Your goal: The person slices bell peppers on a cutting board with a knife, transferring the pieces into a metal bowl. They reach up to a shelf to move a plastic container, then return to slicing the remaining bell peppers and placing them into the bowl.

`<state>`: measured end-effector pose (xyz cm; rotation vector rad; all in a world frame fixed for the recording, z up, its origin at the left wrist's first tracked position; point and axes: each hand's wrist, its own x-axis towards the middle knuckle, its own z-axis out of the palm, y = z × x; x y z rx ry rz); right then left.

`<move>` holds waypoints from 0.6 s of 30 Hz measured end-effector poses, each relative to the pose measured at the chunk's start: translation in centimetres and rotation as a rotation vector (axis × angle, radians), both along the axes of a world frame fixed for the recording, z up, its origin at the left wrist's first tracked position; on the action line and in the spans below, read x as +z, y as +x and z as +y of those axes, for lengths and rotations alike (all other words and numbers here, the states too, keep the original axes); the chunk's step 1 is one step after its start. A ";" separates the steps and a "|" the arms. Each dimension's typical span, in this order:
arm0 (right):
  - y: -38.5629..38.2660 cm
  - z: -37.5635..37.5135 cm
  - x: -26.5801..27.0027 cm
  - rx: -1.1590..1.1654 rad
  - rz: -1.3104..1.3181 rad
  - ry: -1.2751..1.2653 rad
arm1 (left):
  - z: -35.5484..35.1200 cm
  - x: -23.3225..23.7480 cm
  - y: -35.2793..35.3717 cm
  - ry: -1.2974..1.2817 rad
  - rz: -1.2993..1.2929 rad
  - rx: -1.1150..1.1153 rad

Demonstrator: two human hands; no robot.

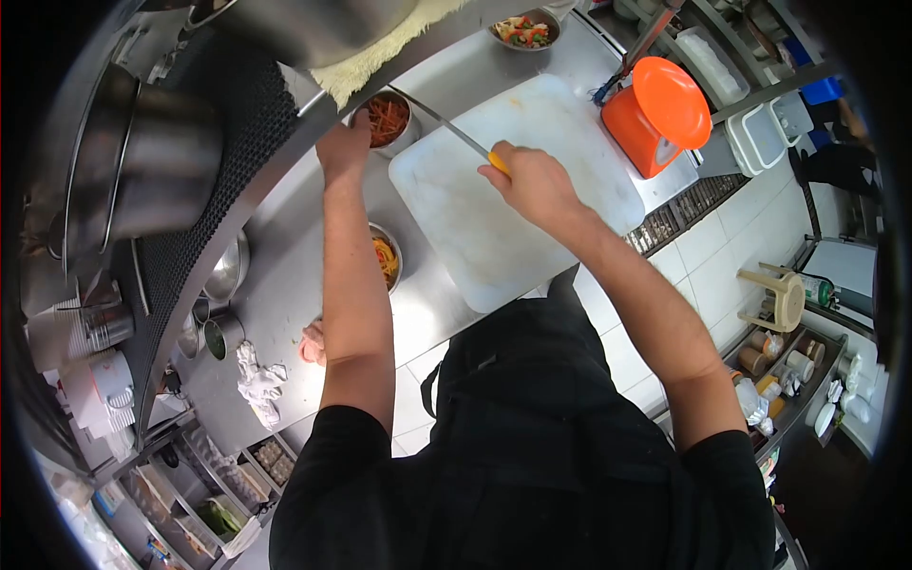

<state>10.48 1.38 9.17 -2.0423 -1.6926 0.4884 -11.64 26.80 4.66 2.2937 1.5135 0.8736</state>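
Note:
My right hand [534, 183] is closed round the yellow handle of a knife [454, 131]. Its long, thin blade points up and left over the white cutting board [518, 204], with the tip near a metal bowl [410, 136] of orange carrot strips [385, 121]. At that bowl's left side, my left hand [344, 147] grips the rim; some of its fingers are hidden. A second bowl, holding yellow and red strips [384, 261], stands partly behind my left forearm. Nothing lies on the board.
An orange scale [655, 114] stands right of the board. Mixed cut vegetables fill a bowl [525, 30] at the back. A shelf with large pots [161, 152] overhangs the left side. Cloths [258, 380] lie on the steel counter [294, 275]. A plastic stool [774, 296] is at right.

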 end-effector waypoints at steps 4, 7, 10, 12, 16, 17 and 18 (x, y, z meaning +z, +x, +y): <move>0.2 -1.9 1.7 -0.134 0.870 -0.330 | -5.9 4.3 3.1 -0.037 -0.282 -0.194; -0.4 -4.1 0.8 -0.137 1.267 -0.380 | -7.3 2.6 4.2 0.174 0.052 -0.177; -0.1 -7.5 1.0 -0.109 1.287 -0.415 | -6.1 0.0 3.5 0.088 0.027 -0.037; 1.0 -10.4 1.1 -0.108 1.213 -0.447 | -4.7 -0.3 1.1 0.066 0.090 0.158; 2.2 -15.8 1.0 -0.293 0.686 -0.396 | -4.0 -1.3 -5.5 -0.037 0.209 0.305; 3.3 -16.9 -1.6 -0.230 0.326 -0.168 | -5.5 0.1 -7.0 -0.154 0.350 0.369; 4.1 -17.9 -4.2 -0.168 -0.033 0.061 | -6.0 -1.7 -9.9 -0.123 0.287 0.302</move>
